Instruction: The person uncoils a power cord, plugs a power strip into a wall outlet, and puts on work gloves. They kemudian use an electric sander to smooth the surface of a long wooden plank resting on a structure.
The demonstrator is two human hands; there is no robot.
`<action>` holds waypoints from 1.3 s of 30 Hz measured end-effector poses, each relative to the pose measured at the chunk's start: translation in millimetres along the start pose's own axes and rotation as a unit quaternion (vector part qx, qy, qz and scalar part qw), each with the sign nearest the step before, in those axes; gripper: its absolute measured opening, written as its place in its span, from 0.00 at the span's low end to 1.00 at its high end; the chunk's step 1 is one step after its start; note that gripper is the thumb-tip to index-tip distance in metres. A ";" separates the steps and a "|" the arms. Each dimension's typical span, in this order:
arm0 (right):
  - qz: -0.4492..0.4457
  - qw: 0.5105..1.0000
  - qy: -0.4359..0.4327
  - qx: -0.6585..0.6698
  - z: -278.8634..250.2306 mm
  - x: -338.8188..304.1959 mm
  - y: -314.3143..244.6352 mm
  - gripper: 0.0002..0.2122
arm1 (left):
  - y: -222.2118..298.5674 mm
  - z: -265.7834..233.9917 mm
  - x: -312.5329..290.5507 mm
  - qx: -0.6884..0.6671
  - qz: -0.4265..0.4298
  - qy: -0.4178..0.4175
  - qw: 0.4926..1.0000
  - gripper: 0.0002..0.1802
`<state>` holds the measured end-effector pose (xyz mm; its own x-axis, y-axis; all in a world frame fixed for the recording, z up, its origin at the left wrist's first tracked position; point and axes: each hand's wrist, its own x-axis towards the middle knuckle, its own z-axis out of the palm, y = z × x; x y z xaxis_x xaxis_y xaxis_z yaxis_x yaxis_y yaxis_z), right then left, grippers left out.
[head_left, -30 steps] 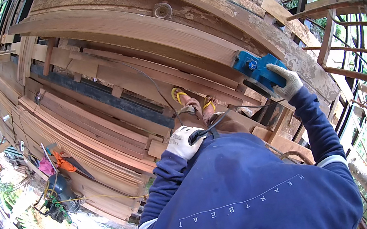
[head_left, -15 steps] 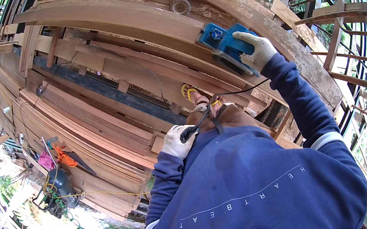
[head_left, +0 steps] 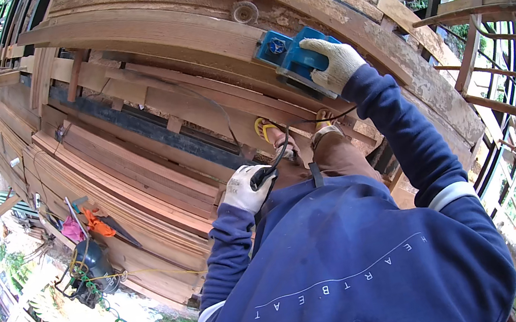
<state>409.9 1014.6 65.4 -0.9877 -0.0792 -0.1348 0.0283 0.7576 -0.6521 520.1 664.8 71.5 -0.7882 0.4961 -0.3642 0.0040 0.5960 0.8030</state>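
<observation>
A blue electric hand planer [head_left: 299, 57] rests on a long wooden plank [head_left: 159, 32] at the far side. My right hand [head_left: 340, 65], in a white knit glove, is wrapped round its rear handle. Near my waist, my left hand [head_left: 246, 188], gloved too, is closed on a black power cord [head_left: 284, 146]. The cord loops from that hand past my feet and up toward my right forearm. The planer's sole is hidden against the wood.
Stacked boards [head_left: 116, 179] lie to the left, beside a dark metal beam [head_left: 149, 128]. A dark air compressor [head_left: 89, 260] stands lower left near an orange cloth [head_left: 100, 223]. A small glass [head_left: 244, 13] sits beyond the plank. My sandalled feet [head_left: 266, 130] stand among the timbers.
The planer has slid a little left along the plank with my right hand on it. My right foot has stepped out to the right. My left hand still grips the cord.
</observation>
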 end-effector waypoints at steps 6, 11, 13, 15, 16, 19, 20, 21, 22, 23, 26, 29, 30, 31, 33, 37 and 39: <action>-0.008 1.000 0.013 0.024 -25.1 -66.0 42.1 0.27 | 27.1 31.2 4.0 -0.001 -0.006 0.019 1.000 0.11; 0.040 0.998 -0.021 0.041 -60.8 -143.1 91.1 0.30 | 54.9 63.7 14.8 0.001 -0.011 0.008 1.000 0.12; 0.054 0.997 -0.028 0.038 -77.2 -178.0 110.1 0.30 | 64.6 76.7 18.7 0.008 -0.010 -0.004 1.000 0.12; 0.053 0.998 -0.033 0.009 -93.2 -206.9 128.8 0.32 | 72.3 88.4 23.2 0.014 -0.017 -0.022 1.000 0.12; 0.064 0.997 -0.037 0.027 -99.1 -218.8 136.3 0.32 | 75.7 94.0 24.5 0.018 -0.001 -0.019 1.000 0.12; 0.097 0.993 -0.055 0.039 -106.9 -239.0 152.7 0.32 | 83.5 108.3 25.8 0.026 0.020 -0.027 0.999 0.13; 0.082 0.994 -0.046 0.053 -106.8 -239.6 155.8 0.32 | 85.3 112.0 25.2 0.024 0.014 -0.029 0.999 0.13; 0.080 0.994 -0.046 0.056 -105.3 -238.4 157.0 0.31 | 87.0 115.3 23.8 0.023 0.008 -0.030 0.999 0.13; 0.078 0.994 -0.047 0.058 -103.6 -235.3 156.9 0.31 | 88.4 118.3 22.4 0.023 -0.005 -0.035 0.999 0.13; 0.068 0.995 -0.044 0.056 -101.1 -230.1 155.3 0.31 | 89.4 119.9 20.6 0.023 0.000 -0.031 0.999 0.13; 0.053 0.996 -0.044 0.052 -91.3 -207.6 144.1 0.30 | 92.3 122.7 14.6 0.027 -0.022 -0.020 0.999 0.13; 0.032 0.998 -0.040 0.036 -86.3 -185.6 129.0 0.30 | 95.5 122.0 10.3 0.022 -0.028 0.001 0.999 0.13; 0.037 0.998 -0.047 0.036 -85.1 -177.5 124.8 0.29 | 96.8 121.5 9.3 0.018 -0.031 0.006 0.999 0.13; 0.042 0.997 -0.053 0.037 -82.9 -168.6 121.0 0.29 | 98.1 121.0 8.8 0.016 -0.041 0.011 0.999 0.13; 0.026 0.999 -0.038 0.030 -75.0 -151.9 113.3 0.29 | 101.4 120.1 8.1 0.017 -0.052 0.017 0.998 0.13; 0.003 0.999 -0.043 0.007 -61.0 -117.2 98.2 0.28 | 108.4 119.5 8.3 0.032 -0.053 0.028 0.998 0.13; 0.023 0.997 -0.069 0.005 -57.9 -102.0 88.3 0.28 | 111.7 118.5 8.3 0.039 -0.054 0.037 0.997 0.13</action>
<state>504.3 1127.1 64.8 -0.9550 -0.1338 -0.2647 0.0742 0.7563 -0.6499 586.9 810.4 102.3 -0.8301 0.3797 -0.4083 -0.0381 0.6919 0.7210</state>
